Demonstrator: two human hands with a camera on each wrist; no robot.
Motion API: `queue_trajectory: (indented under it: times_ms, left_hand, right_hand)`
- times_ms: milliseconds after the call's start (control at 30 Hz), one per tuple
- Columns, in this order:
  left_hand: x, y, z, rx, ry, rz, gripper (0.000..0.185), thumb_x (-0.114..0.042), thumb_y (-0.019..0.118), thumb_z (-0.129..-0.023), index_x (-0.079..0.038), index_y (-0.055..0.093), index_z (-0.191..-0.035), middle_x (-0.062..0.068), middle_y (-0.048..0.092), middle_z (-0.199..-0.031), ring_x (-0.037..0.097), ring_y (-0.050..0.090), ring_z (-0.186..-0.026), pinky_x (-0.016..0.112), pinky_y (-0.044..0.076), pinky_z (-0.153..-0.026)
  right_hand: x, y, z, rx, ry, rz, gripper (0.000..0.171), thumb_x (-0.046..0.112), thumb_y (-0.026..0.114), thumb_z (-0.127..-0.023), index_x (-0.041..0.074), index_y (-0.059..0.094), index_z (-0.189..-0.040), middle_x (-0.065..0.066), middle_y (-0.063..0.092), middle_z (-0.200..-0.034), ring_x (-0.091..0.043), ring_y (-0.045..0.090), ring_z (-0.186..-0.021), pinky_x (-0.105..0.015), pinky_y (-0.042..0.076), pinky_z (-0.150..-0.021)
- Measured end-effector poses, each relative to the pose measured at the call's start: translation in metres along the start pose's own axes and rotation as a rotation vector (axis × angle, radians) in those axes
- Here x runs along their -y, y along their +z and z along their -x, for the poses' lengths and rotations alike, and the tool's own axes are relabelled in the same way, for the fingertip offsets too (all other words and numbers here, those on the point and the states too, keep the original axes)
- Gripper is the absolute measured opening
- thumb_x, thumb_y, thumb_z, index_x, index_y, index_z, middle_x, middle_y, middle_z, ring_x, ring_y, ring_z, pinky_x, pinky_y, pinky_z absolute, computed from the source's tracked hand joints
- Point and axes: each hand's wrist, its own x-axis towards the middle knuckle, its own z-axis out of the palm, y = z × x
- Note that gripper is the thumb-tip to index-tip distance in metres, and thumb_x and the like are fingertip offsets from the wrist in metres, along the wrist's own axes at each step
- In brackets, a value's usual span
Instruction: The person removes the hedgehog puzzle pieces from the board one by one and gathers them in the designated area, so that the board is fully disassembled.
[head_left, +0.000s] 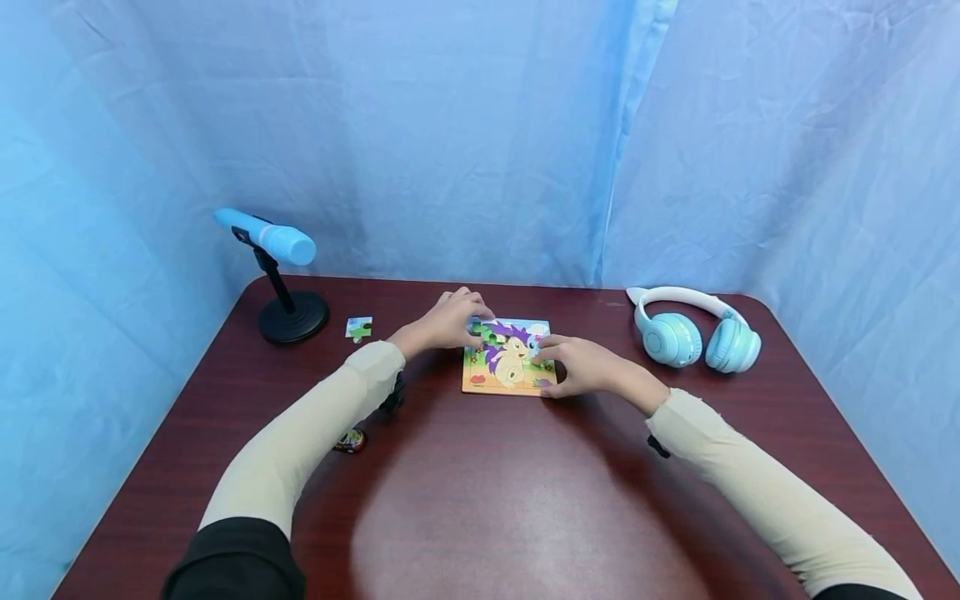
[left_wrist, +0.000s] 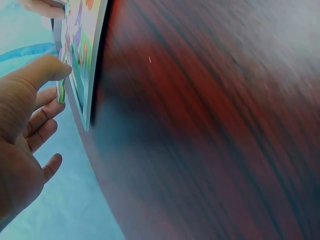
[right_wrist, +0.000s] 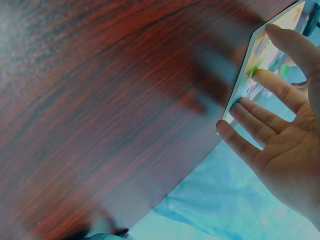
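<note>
A jigsaw puzzle board with a purple-and-cream cartoon hedgehog lies flat on the table between both hands. My left hand is over its upper left corner. In the left wrist view, the thumb and fingers pinch a thin puzzle piece just above the board's surface. From the other side, my right hand rests on the board's right edge. Its fingers are spread and nearly straight, with the fingertips along the border in the right wrist view. One loose puzzle piece, blue and green, lies left of the board.
A blue microphone sits on a black stand at the back left. White and mint headphones lie at the back right. Beside the left forearm is a small round colourful object, partly covered. Blue curtains enclose the table.
</note>
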Motion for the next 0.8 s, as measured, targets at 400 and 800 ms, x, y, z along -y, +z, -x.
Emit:
queue_trajectory:
  times_ms: [400, 800]
  left_hand:
    - [0.028, -0.029, 0.041, -0.046, 0.0, -0.03, 0.044, -0.021, 0.075, -0.089, -0.011, 0.069, -0.131, 0.008, 0.063, -0.126, 0.027, 0.048, -0.118, 0.052, 0.035, -0.107]
    - [0.066, -0.05, 0.086, -0.097, -0.026, -0.065, 0.044, -0.014, 0.076, -0.085, -0.005, 0.07, -0.128, 0.013, 0.064, -0.122, 0.032, 0.051, -0.112, 0.055, 0.038, -0.097]
  right_hand:
    - [-0.001, -0.003, 0.002, -0.019, -0.005, -0.001, 0.051, 0.034, 0.079, -0.087, 0.007, 0.07, -0.13, -0.022, 0.056, -0.145, -0.038, 0.054, -0.133, -0.054, 0.045, -0.11]
    - [0.002, -0.004, 0.002, -0.021, -0.013, 0.008, 0.051, 0.033, 0.08, -0.087, 0.005, 0.07, -0.129, -0.022, 0.057, -0.144, -0.038, 0.055, -0.133, -0.053, 0.045, -0.11]
